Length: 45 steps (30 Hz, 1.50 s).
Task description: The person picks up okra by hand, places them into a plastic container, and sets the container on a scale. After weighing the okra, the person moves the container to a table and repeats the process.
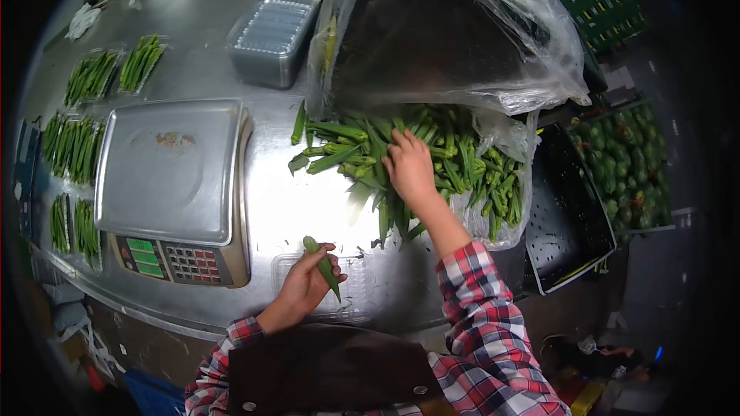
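Observation:
A heap of green okra pods (354, 139) lies on the steel table, partly spilling from a clear plastic bag (520, 185). My right hand (408, 166) reaches down onto the heap, its fingers bent among the pods; whether they grip one cannot be told. Nearer to me, my left hand (312, 277) holds a single okra pod (324, 266) between thumb and fingers. Beneath and beside that hand, an unfilled clear plastic tray (356, 281) rests on the table.
A digital scale (169, 169) stands at left, with several okra-filled trays (73, 146) beyond it. Stacked clear trays (274, 38) are at the back. A black crate (570, 208) and a crate of green produce (624, 158) stand at right.

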{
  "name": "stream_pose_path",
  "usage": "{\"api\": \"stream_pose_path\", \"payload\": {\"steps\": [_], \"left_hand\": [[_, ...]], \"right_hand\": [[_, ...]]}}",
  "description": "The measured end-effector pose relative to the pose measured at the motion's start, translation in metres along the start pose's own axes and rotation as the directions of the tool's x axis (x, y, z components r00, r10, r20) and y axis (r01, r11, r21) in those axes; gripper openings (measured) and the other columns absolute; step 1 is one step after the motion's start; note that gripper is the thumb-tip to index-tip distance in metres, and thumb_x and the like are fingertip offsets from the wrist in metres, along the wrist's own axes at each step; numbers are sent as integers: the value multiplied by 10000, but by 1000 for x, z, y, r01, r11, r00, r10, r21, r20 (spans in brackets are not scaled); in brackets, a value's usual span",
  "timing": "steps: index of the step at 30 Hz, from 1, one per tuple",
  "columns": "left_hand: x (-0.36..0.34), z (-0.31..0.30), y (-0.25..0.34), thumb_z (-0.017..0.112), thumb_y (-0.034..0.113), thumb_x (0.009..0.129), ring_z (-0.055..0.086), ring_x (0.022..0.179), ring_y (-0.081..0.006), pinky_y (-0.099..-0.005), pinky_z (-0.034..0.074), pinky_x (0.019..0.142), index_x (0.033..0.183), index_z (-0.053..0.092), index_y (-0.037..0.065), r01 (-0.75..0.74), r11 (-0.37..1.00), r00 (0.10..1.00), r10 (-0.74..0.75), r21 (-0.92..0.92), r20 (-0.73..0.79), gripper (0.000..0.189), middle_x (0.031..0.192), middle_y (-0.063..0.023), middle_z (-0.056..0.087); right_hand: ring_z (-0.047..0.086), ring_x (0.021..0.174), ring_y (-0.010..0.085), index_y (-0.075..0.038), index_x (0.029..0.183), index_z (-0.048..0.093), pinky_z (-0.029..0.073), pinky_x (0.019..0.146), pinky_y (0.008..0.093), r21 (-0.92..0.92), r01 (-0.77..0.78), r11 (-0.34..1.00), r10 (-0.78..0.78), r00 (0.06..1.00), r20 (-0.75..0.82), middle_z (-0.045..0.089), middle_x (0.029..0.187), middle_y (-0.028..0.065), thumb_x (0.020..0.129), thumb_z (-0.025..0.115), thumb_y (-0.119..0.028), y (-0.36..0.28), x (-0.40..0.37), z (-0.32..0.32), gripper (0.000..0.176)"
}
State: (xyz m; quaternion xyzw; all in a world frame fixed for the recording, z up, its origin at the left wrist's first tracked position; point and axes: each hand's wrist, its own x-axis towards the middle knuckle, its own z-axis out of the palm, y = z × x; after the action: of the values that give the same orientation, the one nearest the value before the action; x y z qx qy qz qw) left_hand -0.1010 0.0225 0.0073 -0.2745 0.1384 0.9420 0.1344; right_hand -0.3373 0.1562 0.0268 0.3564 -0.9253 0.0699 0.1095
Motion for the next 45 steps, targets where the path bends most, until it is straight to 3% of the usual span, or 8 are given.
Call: {"api": "stream_pose_path", "payload": {"steps": [10, 17, 25, 28, 31, 34, 40, 45], "left_hand": [[0, 26, -4, 505, 167, 865, 360, 589, -119, -311, 360, 678, 989, 462, 83, 42, 998, 988, -50, 56, 148, 156, 607, 18, 360], [2, 31, -10, 488, 165, 870, 507, 855, -185, -353, 397, 838, 1163, 427, 69, 19, 997, 994, -27, 72, 110, 314, 853, -53, 533], [41, 22, -20, 467, 159, 894, 488, 1066, -240, -422, 352, 982, 1152, 422, 54, 43, 995, 995, -34, -89, 93, 282, 1088, -89, 503], [60, 13, -18, 483, 135, 874, 508, 1032, -235, -416, 414, 908, 1149, 419, 57, -7, 1000, 998, 6, 6, 60, 292, 1077, -96, 508], [67, 13, -8, 524, 101, 849, 538, 978, -241, -423, 446, 874, 1078, 467, 81, -27, 998, 999, 26, 59, 21, 237, 1033, -93, 524], [76, 12, -4, 538, 60, 834, 537, 983, -244, -416, 453, 871, 1075, 461, 70, -4, 999, 1000, 4, 48, -17, 253, 1028, -102, 525], [79, 25, -5, 563, 82, 825, 511, 1045, -264, -421, 450, 877, 1246, 366, 50, -63, 992, 993, 52, 106, 105, 466, 1158, -102, 487], [82, 24, -3, 580, 51, 801, 549, 960, -238, -425, 459, 866, 1153, 442, 33, 32, 999, 991, -28, -24, 134, 379, 1084, -99, 525]], "right_hand": [[501, 915, 299, -24, 840, 589, 389, 802, 377, 339, -158, 927, 242, 945, -221, 542, 935, 134, 691, 663, -103, -2, -76, -23, 184], [490, 821, 306, -11, 782, 594, 397, 719, 395, 163, -217, 963, 219, 976, 1, 524, 808, 128, 647, 682, -166, -1, -67, -8, 224], [521, 646, 215, 6, 763, 608, 436, 602, 313, 665, -514, 542, 269, 856, 442, 533, 731, 118, 694, 696, -220, -26, -117, -34, 252], [545, 695, 194, -24, 849, 611, 441, 608, 297, 594, -451, 667, 289, 890, 351, 532, 781, 85, 726, 671, -162, -25, -99, -38, 195], [554, 709, 265, -32, 897, 596, 450, 620, 337, 445, -272, 853, 361, 924, -127, 520, 784, 102, 729, 660, -150, -12, -68, -20, 216], [547, 726, 319, -31, 937, 576, 454, 635, 366, 248, -295, 923, 298, 954, 26, 507, 794, 120, 733, 643, -147, 1, -56, -2, 244], [560, 757, 314, -6, 795, 581, 440, 632, 380, 621, -308, 721, 111, 935, 336, 550, 826, 159, 750, 641, -210, -16, -69, -38, 217], [558, 707, 319, -9, 781, 569, 436, 636, 387, 492, -319, 810, 380, 925, -27, 546, 803, 162, 766, 636, -234, -1, -20, -30, 236]]}}
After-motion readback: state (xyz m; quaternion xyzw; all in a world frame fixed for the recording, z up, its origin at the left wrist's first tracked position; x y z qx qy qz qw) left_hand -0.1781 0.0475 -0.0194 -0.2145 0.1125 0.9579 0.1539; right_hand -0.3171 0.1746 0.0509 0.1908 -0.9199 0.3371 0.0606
